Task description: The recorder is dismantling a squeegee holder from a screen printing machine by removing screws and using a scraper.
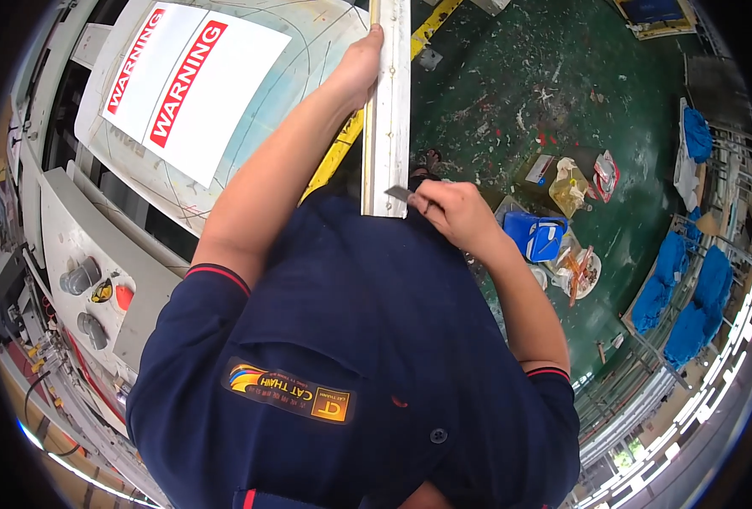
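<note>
A long, narrow whitish bar (388, 119), dotted with small spots along its face, stands in front of me and ends near my shirt. My left hand (362, 68) is closed around its far left side, with the thumb along the edge. In my right hand (459, 212) is a small flat metal blade (397, 193), pinched between thumb and fingers. The blade's tip reaches over the bar's near end; I cannot tell whether it touches. Left of the bar, a white sheet with red printed panels (240, 89) lies on a pale, stained table (261, 161).
On the paint-spotted green floor (512, 85) at right stand a blue container (533, 236), a yellowish clear box (569, 187) and a white tub of scraps (592, 270). Racks with blue items (702, 297) line the far right. Grey cups (79, 276) sit on a ledge at left.
</note>
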### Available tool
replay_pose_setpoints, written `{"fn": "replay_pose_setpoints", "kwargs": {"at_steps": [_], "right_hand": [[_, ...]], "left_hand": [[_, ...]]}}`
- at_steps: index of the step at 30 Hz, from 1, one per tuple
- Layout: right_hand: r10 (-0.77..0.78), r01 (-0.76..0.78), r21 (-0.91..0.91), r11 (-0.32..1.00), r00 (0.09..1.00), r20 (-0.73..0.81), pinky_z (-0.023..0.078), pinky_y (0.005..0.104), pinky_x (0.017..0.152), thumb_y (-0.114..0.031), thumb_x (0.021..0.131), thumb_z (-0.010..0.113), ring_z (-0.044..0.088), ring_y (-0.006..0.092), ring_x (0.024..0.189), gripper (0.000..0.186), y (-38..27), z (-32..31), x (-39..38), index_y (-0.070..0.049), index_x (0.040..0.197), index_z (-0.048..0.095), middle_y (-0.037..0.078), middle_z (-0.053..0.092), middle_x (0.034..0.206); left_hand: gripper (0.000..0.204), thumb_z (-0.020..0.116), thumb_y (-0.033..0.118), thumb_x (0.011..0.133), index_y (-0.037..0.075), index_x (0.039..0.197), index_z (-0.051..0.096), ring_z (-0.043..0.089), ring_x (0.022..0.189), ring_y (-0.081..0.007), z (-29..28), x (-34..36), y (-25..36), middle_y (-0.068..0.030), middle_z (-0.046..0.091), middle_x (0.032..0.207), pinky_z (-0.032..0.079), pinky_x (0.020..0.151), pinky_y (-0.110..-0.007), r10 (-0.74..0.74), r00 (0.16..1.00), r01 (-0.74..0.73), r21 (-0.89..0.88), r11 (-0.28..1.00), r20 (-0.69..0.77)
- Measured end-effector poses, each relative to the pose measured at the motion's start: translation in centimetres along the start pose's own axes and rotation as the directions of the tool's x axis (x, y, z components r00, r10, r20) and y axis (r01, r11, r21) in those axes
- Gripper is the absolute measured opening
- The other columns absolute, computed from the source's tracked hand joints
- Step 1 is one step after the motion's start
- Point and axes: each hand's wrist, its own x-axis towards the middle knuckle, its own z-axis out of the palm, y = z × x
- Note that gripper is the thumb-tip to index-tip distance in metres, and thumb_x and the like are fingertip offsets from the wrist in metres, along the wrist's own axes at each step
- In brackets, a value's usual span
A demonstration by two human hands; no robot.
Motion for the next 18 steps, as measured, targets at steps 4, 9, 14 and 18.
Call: {"fn": "replay_pose_setpoints", "kwargs": {"at_steps": [4,9,14,18], "right_hand": [[-0.091,0.090,0.017,0.996,0.995,0.050,0.053,0.0457,0.066,-0.017,0.093,0.070,0.067,0.0372,0.075,0.014,0.3,1.1,-0.9,-0.004,0.089,0.064,0.016,0.066,0.080],[-0.070,0.070,-0.002,0.998,0.997,0.034,0.052,0.0422,0.065,-0.013,0.093,0.070,0.067,0.0359,0.074,0.012,0.4,-2.0,-1.7,-0.002,0.088,0.064,0.015,0.065,0.080],[0.022,-0.017,0.022,1.000,0.966,-0.258,0.050,0.0380,0.063,-0.006,0.093,0.069,0.062,0.0317,0.067,0.007,0.0,-4.0,-2.0,0.001,0.093,0.065,0.014,0.063,0.078],[0.111,-0.040,0.198,0.979,0.925,-0.364,0.047,0.0306,0.064,-0.004,0.096,0.065,0.057,0.0190,0.068,0.008,-1.2,-2.9,-2.7,0.004,0.099,0.064,0.010,0.061,0.080]], "left_hand": [[0.056,0.033,0.049,0.113,0.001,0.124,0.061,0.070,0.072,-0.0191,-0.1,0.1,1.1,-0.0126,0.069,0.091,0.062,0.066,-0.041,0.026,0.999,-0.027,-0.040,0.999,-0.030],[0.055,0.037,0.047,0.113,-0.001,0.120,0.062,0.072,0.070,-0.0192,-2.6,1.5,0.9,-0.0128,0.072,0.089,0.063,0.064,-0.040,0.042,0.997,-0.045,-0.058,0.997,-0.062],[0.057,0.034,0.047,0.113,-0.001,0.123,0.061,0.074,0.075,-0.0212,-2.1,-0.9,2.6,-0.0137,0.072,0.091,0.064,0.072,-0.042,0.140,0.988,-0.147,-0.091,0.985,-0.070],[0.057,0.032,0.048,0.113,0.000,0.123,0.062,0.073,0.074,-0.0197,-1.3,-3.3,2.4,-0.0128,0.072,0.091,0.063,0.071,-0.041,0.061,0.992,-0.067,-0.047,0.997,-0.112]]}}
